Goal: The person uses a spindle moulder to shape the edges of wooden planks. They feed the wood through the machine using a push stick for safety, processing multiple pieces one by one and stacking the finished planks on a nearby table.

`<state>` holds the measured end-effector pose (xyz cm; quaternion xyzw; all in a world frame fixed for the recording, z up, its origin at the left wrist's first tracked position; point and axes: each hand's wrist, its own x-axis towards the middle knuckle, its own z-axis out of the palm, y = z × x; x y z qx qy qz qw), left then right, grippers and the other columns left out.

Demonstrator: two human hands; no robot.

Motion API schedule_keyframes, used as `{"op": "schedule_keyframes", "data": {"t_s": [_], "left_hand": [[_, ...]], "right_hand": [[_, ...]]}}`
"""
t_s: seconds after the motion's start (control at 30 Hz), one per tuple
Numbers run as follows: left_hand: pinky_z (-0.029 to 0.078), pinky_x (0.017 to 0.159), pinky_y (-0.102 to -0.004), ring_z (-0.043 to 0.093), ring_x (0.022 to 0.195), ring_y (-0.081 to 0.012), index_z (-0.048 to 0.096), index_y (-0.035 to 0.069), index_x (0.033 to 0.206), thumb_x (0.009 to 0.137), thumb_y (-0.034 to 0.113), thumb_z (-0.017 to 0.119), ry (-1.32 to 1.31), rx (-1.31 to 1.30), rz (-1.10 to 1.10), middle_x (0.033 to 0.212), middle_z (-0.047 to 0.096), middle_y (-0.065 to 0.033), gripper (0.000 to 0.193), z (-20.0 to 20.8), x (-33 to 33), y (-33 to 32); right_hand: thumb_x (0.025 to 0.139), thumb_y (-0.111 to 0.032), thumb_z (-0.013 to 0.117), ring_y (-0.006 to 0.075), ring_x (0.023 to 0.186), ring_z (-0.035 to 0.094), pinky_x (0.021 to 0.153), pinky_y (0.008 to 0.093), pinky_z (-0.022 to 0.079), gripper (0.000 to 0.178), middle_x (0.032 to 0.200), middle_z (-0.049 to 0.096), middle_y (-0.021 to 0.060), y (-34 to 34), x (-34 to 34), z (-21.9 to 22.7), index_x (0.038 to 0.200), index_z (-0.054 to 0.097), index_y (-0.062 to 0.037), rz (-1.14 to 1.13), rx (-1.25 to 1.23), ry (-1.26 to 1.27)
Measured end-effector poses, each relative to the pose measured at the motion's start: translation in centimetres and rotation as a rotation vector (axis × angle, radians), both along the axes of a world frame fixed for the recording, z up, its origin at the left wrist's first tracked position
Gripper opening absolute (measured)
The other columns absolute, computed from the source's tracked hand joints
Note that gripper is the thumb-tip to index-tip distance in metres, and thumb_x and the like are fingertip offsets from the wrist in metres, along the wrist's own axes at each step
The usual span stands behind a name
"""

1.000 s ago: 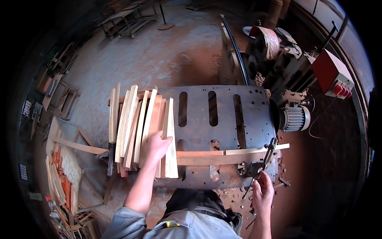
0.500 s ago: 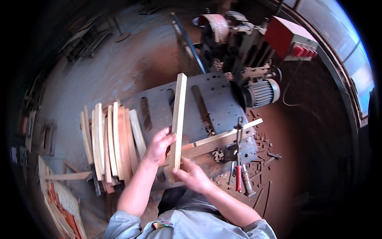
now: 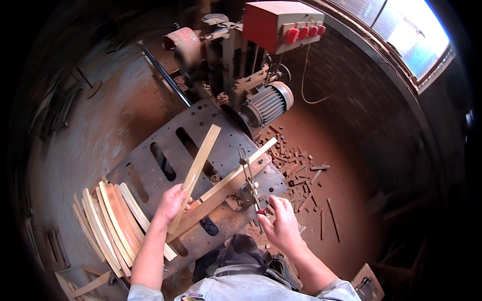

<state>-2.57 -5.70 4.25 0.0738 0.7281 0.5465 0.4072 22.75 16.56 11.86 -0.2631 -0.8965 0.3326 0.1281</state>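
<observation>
My left hand (image 3: 173,202) is closed around a pale wooden strip (image 3: 200,156), which slants up and away over the metal machine table (image 3: 228,144). My right hand (image 3: 282,224) is wrapped around the red handle of a clamp lever (image 3: 249,176) at the table's near right corner. Beneath the clamp's metal arm, another pale strip (image 3: 263,148) lies along a brown wooden board (image 3: 221,199). The lower end of the held strip overlaps that board; whether they touch I cannot tell.
Several curved wooden strips (image 3: 111,220) are stacked at the table's left end. An electric motor (image 3: 268,104) stands beyond the table, with a red switch box (image 3: 261,27) above it. Wood offcuts (image 3: 301,183) litter the floor at the right. A window (image 3: 411,37) is at upper right.
My right hand has left the strip's lower end and moved right onto the red clamp handle. My left hand still holds the strip, now tilted further right. The whole view has turned rightward.
</observation>
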Motion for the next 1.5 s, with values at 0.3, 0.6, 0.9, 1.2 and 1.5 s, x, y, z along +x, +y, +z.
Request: {"op": "schedule_keyframes", "data": {"t_s": [0.3, 0.6, 0.9, 1.2, 1.5], "left_hand": [[0.052, 0.084, -0.048, 0.066, 0.1, -0.0363, 0.066, 0.012, 0.119, 0.093, 0.027, 0.063, 0.915, -0.386, -0.319, 0.104, 0.069, -0.0138, 0.03, -2.1, 0.0, 4.6], [0.052, 0.089, -0.0463, 0.064, 0.105, -0.0336, 0.069, 0.012, 0.119, 0.091, 0.026, 0.065, 0.96, -0.311, -0.35, 0.105, 0.067, -0.0134, 0.031, -4.7, 1.1, 10.3], [0.05, 0.095, -0.0455, 0.06, 0.106, -0.0349, 0.073, 0.011, 0.117, 0.093, 0.023, 0.058, 0.914, -0.32, -0.356, 0.104, 0.067, -0.0157, 0.031, -6.2, 0.9, 11.2], [0.048, 0.089, -0.0465, 0.059, 0.102, -0.0332, 0.055, -0.002, 0.135, 0.091, 0.038, 0.065, 1.081, -0.411, -0.225, 0.102, 0.066, -0.0195, 0.061, -5.1, 5.6, 12.1], [0.044, 0.095, -0.046, 0.053, 0.113, -0.0313, 0.047, -0.001, 0.145, 0.075, 0.053, 0.082, 1.025, -0.546, -0.439, 0.118, 0.058, -0.0177, 0.096, -4.7, 4.9, 11.3]], "right_hand": [[0.09, -0.022, 0.074, 0.037, 0.114, 0.061, 0.097, 0.0408, 0.05, 0.068, 0.123, 0.056, 0.0254, -3.0, 1.6, -2.9, 0.141, 0.039, 0.0062, -0.01, -0.362, -0.117], [0.091, -0.027, 0.073, 0.0412, 0.114, 0.06, 0.094, 0.0448, 0.052, 0.071, 0.127, 0.056, 0.0248, -3.2, 1.7, -3.4, 0.145, 0.037, 0.0035, -0.012, -0.32, -0.109], [0.092, -0.021, 0.073, 0.0311, 0.108, 0.063, 0.092, 0.0407, 0.053, 0.067, 0.121, 0.06, 0.0218, -3.1, 1.2, -3.2, 0.144, 0.04, 0.0054, -0.059, -0.43, -0.186], [0.098, -0.01, 0.061, 0.015, 0.089, 0.066, 0.072, 0.0293, 0.057, 0.062, 0.116, 0.062, 0.0115, -1.6, 2.8, -5.5, 0.151, 0.033, 0.004, -0.086, -0.673, -0.125], [0.099, -0.021, 0.059, 0.0249, 0.108, 0.066, 0.095, 0.0324, 0.05, 0.037, 0.116, 0.069, 0.0195, 10.8, -6.2, -5.2, 0.126, 0.061, 0.0045, -0.11, -0.093, 0.009]]}}
